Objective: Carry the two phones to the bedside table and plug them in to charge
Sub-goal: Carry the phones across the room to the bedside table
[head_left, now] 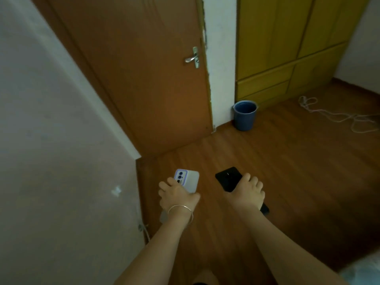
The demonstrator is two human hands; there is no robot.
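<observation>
The left hand [176, 197] is closed around a white phone [188, 180], its back with the camera facing up, and a thin bracelet [181, 212] sits on that wrist. The right hand [247, 191] is closed around a black phone [228, 178], also back side up. Both phones are held in the air above the wooden floor [287, 171]. Ahead stands a brown door [133, 68], a blue bucket [244, 115] and a yellow wardrobe [287, 48]. A white cable [333, 116] lies on the floor.
</observation>
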